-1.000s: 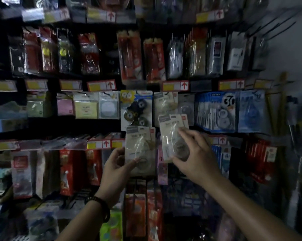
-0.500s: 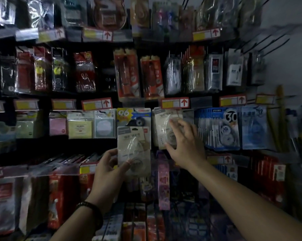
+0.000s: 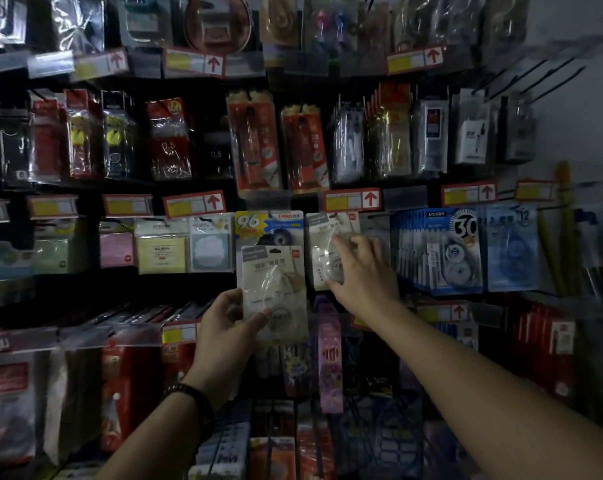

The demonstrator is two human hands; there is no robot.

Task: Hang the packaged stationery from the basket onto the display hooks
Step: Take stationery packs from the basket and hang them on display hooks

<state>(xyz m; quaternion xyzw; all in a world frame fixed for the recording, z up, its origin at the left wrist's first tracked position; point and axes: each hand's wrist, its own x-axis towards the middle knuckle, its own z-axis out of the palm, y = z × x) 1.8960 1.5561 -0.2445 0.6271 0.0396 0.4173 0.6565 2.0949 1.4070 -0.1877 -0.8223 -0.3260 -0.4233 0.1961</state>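
Dim shop wall fills frame: rows of hooks crowded with packaged stationery, price tags (image 3: 194, 204) with red arrows under each row. Head view: we see left hand (image 3: 224, 327) gripping white pack (image 3: 274, 289) by lower corner, thumb on front, centre of frame, overlapping "96" pack (image 3: 269, 225). Right hand (image 3: 362, 271), fingers straight and spread, presses second white pack (image 3: 322, 251) at hook row just right, beside blue packs (image 3: 438, 251). Dark bracelet (image 3: 192, 396) on left wrist.
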